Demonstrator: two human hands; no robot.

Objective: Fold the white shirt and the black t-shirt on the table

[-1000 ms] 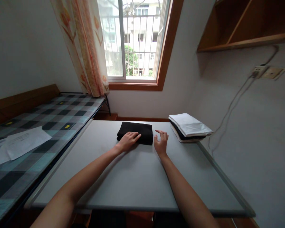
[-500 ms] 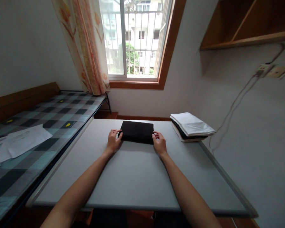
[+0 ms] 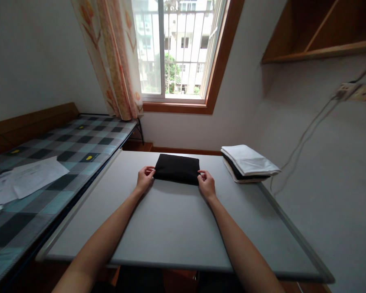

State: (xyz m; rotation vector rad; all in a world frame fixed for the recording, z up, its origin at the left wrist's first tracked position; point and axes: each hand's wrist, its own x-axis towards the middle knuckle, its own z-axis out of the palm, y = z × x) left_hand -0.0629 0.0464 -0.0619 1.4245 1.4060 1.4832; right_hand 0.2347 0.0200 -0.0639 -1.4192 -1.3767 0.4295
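A folded black cloth (image 3: 177,169) lies flat as a neat rectangle on the far half of the white table (image 3: 167,228). My left hand (image 3: 145,179) pinches its left edge near the front corner, thumb and fingertips together. At the opposite side, my right hand (image 3: 206,183) has thumb and forefinger closed on the front right edge, the other fingers curled. To the right sits a stack of folded cloths (image 3: 250,160), white on top with black and pale layers beneath.
A bed (image 3: 88,142) with a checked cover runs along the left, papers (image 3: 33,179) lying on it. Ahead is a barred window (image 3: 183,53) with a curtain (image 3: 118,57). A wooden shelf (image 3: 320,49) and a cable (image 3: 311,122) are on the right wall.
The view has shifted slightly. My left fingers have drawn closer together at the cloth's left edge. The cloth stays flat, and my right hand keeps its hold.
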